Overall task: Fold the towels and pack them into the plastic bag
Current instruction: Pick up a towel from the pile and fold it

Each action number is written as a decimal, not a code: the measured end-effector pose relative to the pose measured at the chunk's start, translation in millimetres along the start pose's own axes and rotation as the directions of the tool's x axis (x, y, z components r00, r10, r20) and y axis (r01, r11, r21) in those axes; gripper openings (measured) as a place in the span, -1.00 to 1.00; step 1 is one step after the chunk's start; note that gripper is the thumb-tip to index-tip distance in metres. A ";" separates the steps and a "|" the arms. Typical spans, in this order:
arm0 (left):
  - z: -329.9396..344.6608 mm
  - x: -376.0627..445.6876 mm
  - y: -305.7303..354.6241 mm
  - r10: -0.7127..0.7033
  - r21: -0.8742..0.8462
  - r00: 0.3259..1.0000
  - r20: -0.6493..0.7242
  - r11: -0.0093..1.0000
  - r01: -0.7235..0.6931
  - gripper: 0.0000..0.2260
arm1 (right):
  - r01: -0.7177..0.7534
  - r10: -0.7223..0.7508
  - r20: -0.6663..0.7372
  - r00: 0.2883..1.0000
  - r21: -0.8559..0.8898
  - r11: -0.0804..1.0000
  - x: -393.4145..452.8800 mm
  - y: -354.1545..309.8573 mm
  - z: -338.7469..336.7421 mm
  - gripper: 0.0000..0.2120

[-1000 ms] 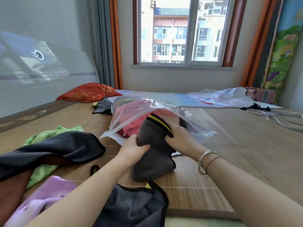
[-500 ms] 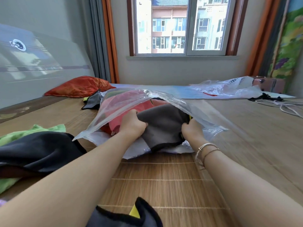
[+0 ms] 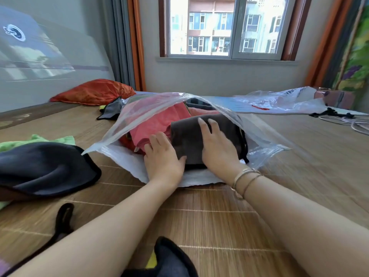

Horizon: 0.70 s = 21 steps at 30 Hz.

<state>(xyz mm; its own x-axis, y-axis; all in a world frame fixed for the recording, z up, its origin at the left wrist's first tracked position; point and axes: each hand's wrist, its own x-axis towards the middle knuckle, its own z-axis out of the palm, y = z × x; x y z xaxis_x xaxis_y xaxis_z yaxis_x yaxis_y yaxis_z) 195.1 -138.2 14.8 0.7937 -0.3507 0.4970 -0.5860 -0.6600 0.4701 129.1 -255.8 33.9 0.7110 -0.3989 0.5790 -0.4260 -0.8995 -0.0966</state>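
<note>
A clear plastic bag [image 3: 139, 114] lies open toward me on the bamboo mat, its upper flap raised. Inside it are a folded pink towel [image 3: 159, 122] and a folded dark grey towel [image 3: 189, 134] at the mouth. My left hand [image 3: 162, 158] grips the grey towel's near left edge, thumb against it. My right hand [image 3: 216, 144] lies flat on top of that towel with fingers spread. Loose towels wait at the left: a black one [image 3: 44, 166] over a green one [image 3: 40, 139], and another dark towel [image 3: 171, 260] at the bottom edge.
A red cushion [image 3: 93, 91] and a small dark cloth [image 3: 111, 110] lie behind the bag. Another crumpled plastic bag [image 3: 279, 100] sits at the back right beside a box [image 3: 335, 97] and white cables [image 3: 357, 124]. A black strap [image 3: 63, 218] lies near my left forearm.
The grey towel went from in front of the bag to inside its mouth. My right hand shifted from the towel's right side onto its top; my left moved to the near edge.
</note>
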 end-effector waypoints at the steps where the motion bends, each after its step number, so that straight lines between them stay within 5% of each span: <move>1: 2.5 -1.1 -4.3 0.014 0.013 1.000 0.027 1.000 -0.015 -0.42 | 0.004 -0.003 -0.005 1.000 0.086 0.996 9.6 -2.9 1.8 -0.21; 5: 17.8 -10.2 -15.7 0.116 0.017 0.984 0.133 0.993 -0.119 -0.55 | 0.011 -0.010 -0.019 1.000 0.075 0.997 37.8 1.0 17.4 -0.49; 8: 22.8 -10.5 -19.7 0.138 0.034 0.966 0.218 0.988 -0.149 -0.48 | -0.185 0.191 -0.084 0.978 0.074 0.980 57.8 12.5 22.3 -0.67; 11: 26.6 -10.1 -23.0 0.177 0.024 0.944 0.277 0.981 -0.191 -0.39 | -0.273 0.294 -0.208 0.933 0.126 0.954 84.5 14.6 22.8 -0.61; 17: 26.7 -6.1 -23.5 0.175 0.100 0.879 0.444 0.965 -0.243 -0.46 | -0.192 0.180 -0.136 0.974 -0.081 0.978 70.1 -0.3 52.7 -0.45; 21: 25.3 -6.1 -20.0 0.153 0.155 0.834 0.530 0.950 -0.272 -0.49 | -0.108 0.113 0.149 0.982 -0.038 0.993 39.5 6.9 53.7 -0.22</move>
<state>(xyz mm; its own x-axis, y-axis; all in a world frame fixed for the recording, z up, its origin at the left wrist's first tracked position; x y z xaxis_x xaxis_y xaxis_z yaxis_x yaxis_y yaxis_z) 206.2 -139.6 -16.1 0.6591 -0.7454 0.1000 -0.7473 -0.6343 0.1979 184.3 -287.4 12.6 0.7339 -0.5197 0.4374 -0.5215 -0.8437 -0.1274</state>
